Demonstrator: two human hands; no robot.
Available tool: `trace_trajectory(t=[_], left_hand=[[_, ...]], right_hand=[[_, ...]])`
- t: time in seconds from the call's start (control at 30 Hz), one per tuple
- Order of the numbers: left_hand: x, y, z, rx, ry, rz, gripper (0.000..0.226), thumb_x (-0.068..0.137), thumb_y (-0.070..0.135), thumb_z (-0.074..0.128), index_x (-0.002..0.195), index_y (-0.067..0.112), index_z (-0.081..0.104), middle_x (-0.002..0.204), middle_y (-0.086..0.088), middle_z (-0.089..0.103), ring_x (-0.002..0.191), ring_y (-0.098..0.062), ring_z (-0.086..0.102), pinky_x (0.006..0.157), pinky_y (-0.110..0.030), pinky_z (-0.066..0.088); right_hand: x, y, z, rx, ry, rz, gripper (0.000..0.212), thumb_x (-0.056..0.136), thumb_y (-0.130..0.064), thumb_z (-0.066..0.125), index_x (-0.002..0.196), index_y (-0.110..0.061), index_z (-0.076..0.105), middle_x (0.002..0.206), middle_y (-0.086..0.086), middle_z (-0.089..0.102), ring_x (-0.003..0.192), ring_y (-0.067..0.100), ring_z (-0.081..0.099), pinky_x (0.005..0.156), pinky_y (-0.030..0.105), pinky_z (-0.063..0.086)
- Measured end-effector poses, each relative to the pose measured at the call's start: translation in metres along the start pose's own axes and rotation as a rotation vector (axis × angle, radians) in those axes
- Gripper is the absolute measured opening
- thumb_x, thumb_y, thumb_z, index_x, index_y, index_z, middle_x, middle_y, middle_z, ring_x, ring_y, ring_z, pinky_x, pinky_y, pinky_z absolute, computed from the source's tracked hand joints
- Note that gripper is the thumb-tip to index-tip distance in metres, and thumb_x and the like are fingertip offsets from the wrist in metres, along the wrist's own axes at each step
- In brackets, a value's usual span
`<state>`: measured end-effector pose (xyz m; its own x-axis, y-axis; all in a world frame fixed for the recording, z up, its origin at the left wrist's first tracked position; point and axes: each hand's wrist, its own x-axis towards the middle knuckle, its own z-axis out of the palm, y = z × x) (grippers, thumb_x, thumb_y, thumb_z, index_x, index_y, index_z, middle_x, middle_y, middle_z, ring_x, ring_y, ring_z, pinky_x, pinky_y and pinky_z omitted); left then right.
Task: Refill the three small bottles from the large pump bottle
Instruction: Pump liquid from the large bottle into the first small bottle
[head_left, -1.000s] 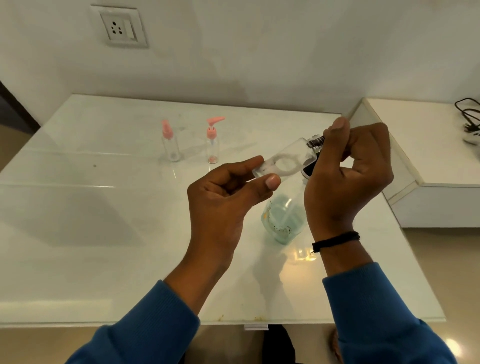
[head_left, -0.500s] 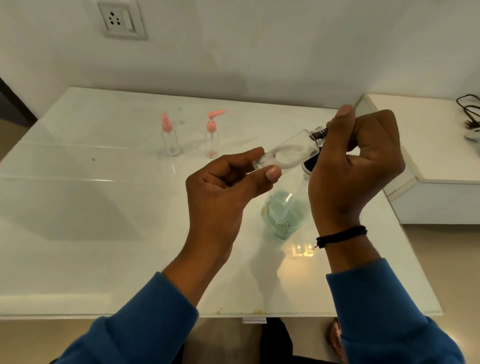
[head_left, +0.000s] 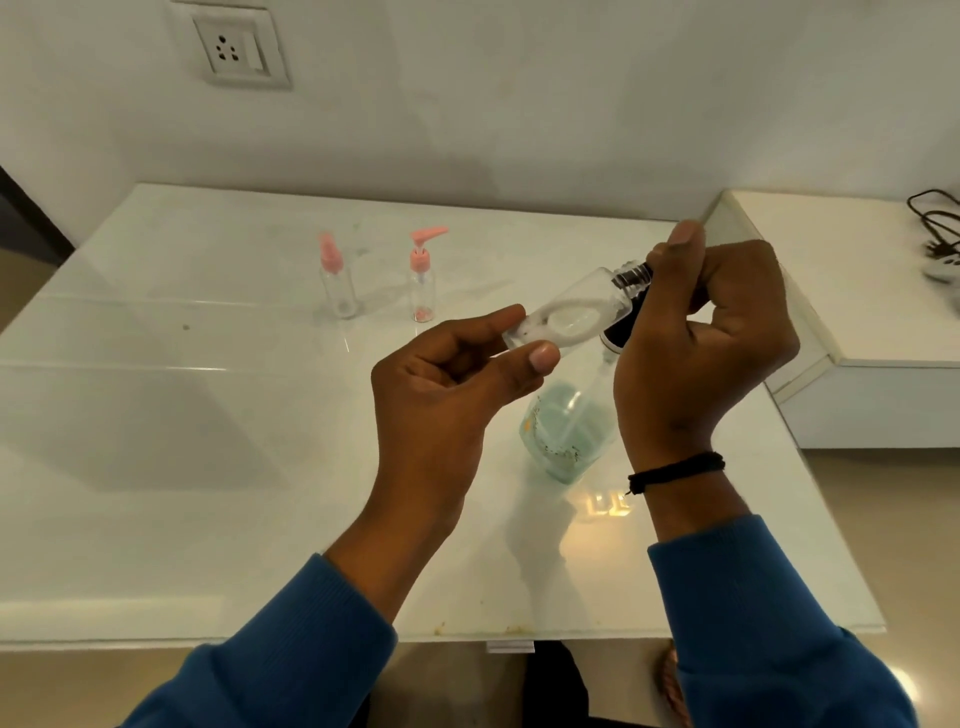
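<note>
White glossy worktop (head_left: 156, 415) against a white wall with a socket (head_left: 236, 49). Left hand (head_left: 447, 395) pinches the base of a clear small bottle (head_left: 566, 317), tilted above the worktop's right side; right hand (head_left: 701, 343) curls round its neck. Large pump bottle (head_left: 566, 431) stands beneath.

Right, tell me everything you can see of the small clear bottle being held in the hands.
The small clear bottle looks like transparent plastic, with a flat base and a threaded neck. It is held tilted in the air, almost on its side, above the large pump bottle, neck pointing up and right. White foamy residue rings its inside wall. The left hand pinches its base end between thumb and fingers; the right hand grips at the neck end, hiding whether a cap is on.
</note>
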<state>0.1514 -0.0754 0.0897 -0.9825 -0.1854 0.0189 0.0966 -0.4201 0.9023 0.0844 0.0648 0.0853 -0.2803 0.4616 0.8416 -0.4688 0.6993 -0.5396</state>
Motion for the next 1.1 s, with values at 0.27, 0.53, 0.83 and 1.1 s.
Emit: trace_trajectory(t=[0.27, 0.53, 0.83, 1.1], left_hand=[[-0.0001, -0.001, -0.0013, 0.025, -0.003, 0.007, 0.043, 0.064, 0.018, 0.082, 0.105, 0.009, 0.075, 0.096, -0.009, 0.079, 0.092, -0.032, 0.076, 0.079, -0.034, 0.061], [0.0005, -0.0002, -0.0019, 0.037, -0.006, 0.015, 0.042, 0.064, 0.018, 0.082, 0.105, 0.01, 0.075, 0.096, -0.007, 0.079, 0.092, -0.03, 0.076, 0.077, -0.031, 0.061], [0.0017, -0.001, -0.0025, 0.038, 0.004, 0.014, 0.042, 0.064, 0.017, 0.082, 0.105, 0.009, 0.075, 0.096, -0.007, 0.079, 0.09, -0.031, 0.076, 0.078, -0.034, 0.062], [0.0031, -0.0014, -0.0027, 0.051, 0.005, 0.013, 0.042, 0.064, 0.018, 0.081, 0.105, 0.011, 0.075, 0.095, -0.006, 0.079, 0.089, -0.029, 0.077, 0.078, -0.033, 0.062]], right_hand=[[-0.0021, 0.0003, 0.0014, 0.018, -0.006, -0.014, 0.04, 0.099, -0.005, 0.062, 0.06, 0.003, 0.056, 0.06, 0.014, 0.052, 0.058, 0.024, 0.044, 0.055, 0.044, 0.037], [-0.0013, -0.0029, 0.0027, 0.012, -0.004, -0.009, 0.039, 0.098, -0.004, 0.061, 0.06, 0.001, 0.055, 0.06, 0.013, 0.05, 0.06, 0.021, 0.043, 0.055, 0.044, 0.038], [0.0, -0.0031, 0.0027, 0.029, -0.019, -0.015, 0.038, 0.096, -0.001, 0.061, 0.059, -0.003, 0.054, 0.061, 0.011, 0.049, 0.06, 0.014, 0.04, 0.056, 0.026, 0.036], [0.0044, -0.006, 0.0036, -0.002, -0.025, -0.02, 0.041, 0.096, -0.004, 0.062, 0.057, -0.005, 0.049, 0.061, 0.009, 0.047, 0.058, 0.021, 0.039, 0.052, 0.043, 0.034]])
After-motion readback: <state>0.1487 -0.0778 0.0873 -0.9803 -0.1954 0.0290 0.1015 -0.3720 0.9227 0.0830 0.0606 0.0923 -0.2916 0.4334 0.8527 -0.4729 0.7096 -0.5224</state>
